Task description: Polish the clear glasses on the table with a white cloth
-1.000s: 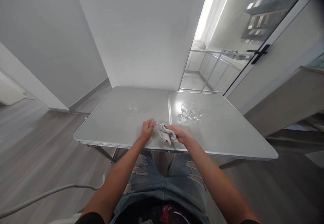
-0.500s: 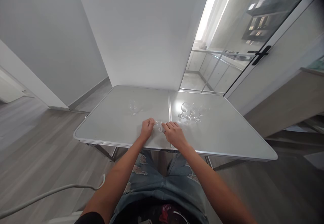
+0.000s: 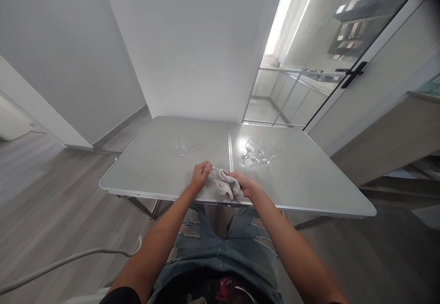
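Note:
Near the front edge of the table, my left hand (image 3: 200, 175) is closed around the stem end of a clear wine glass (image 3: 213, 172), whose bowl points to the right. My right hand (image 3: 243, 184) grips a white cloth (image 3: 228, 184) that hangs in folds against the bowl's rim. Part of the glass is hidden by my left fingers and the cloth. Several clear stemmed glasses (image 3: 248, 150) stand upright together on the right half of the table. A single clear glass (image 3: 180, 145) stands on the left half.
The grey folding table (image 3: 302, 180) has a metal rim and a centre seam. Behind it rises a white wall (image 3: 192, 57), with a glazed door (image 3: 295, 75) to the right. A pale cable (image 3: 85, 252) runs in at lower left.
My right hand has turned palm-up and drawn slightly right and down. More of the white cloth now shows, spread below the bowl. My left hand has barely moved.

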The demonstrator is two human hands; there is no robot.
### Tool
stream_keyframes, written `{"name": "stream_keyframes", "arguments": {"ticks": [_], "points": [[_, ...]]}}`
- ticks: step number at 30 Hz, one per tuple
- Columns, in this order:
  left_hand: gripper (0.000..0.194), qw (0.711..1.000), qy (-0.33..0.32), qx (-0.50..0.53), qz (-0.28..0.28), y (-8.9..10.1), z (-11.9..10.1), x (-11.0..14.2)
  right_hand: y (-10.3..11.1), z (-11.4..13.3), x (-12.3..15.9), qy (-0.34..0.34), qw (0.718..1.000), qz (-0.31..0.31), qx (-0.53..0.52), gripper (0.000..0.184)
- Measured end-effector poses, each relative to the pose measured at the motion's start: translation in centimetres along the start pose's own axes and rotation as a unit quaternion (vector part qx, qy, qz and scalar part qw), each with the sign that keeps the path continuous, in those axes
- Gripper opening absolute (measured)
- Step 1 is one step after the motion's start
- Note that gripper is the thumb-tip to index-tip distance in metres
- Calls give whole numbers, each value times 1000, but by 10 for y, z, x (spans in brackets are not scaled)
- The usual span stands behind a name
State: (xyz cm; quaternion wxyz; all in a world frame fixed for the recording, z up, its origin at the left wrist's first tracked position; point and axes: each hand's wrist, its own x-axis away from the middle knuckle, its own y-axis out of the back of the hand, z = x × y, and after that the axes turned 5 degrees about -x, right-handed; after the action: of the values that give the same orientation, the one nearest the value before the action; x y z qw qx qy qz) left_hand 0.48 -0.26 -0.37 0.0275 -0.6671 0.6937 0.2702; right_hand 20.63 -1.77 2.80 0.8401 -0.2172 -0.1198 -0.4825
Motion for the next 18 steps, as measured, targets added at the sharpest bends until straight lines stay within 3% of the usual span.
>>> {"name": "stream_keyframes", "arguments": {"ticks": [3,6,8,11,13,14,15,16,18], "points": [[51,1000,-12,-5,0,1,0,0,2,1,3,-14,1000,24,13,35],[49,999,-14,-32,-9,1,1,-1,3,6,8,94,979,-15,178,27],[48,998,-11,-58,-14,0,2,-2,-1,8,12,167,926,-53,334,20],[47,997,-4,-68,-31,-1,3,-3,-11,8,17,242,802,-148,526,17],[46,997,3,-53,-47,0,1,-3,-19,6,18,279,727,-190,597,21],[46,998,5,-44,-54,0,0,-3,-21,4,17,294,708,-198,611,21],[46,998,6,-37,-57,1,-1,-2,-23,3,17,304,706,-199,608,20],[46,998,5,-30,-58,2,-1,-2,-23,2,15,306,722,-198,588,18],[45,998,2,-19,-53,3,-3,0,-21,3,11,289,791,-192,504,18]]}}
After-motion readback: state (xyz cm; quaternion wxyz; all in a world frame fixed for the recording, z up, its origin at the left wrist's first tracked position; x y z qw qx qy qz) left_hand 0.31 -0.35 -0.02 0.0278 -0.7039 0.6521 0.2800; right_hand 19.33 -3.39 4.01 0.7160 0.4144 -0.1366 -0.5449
